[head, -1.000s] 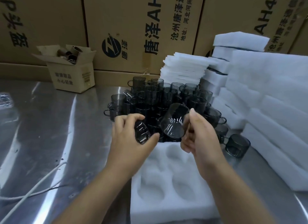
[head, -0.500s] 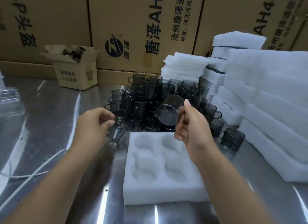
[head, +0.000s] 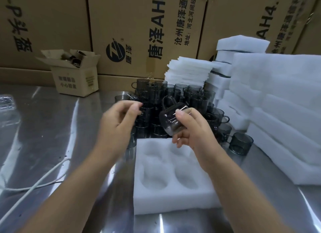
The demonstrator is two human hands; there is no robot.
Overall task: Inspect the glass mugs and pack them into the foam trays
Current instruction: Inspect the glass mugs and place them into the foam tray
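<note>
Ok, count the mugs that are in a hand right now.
1. The right hand grips one mug, tilted, near the far edge of the foam tray. The left hand holds none and is beside the mug pile.

Glossy steel table (head: 52, 128), smoky glass mugs (head: 196, 97)

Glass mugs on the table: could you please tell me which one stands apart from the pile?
The upright mug at the far right, beside the stacked foam trays; the other mugs crowd together behind the open foam tray.
</note>
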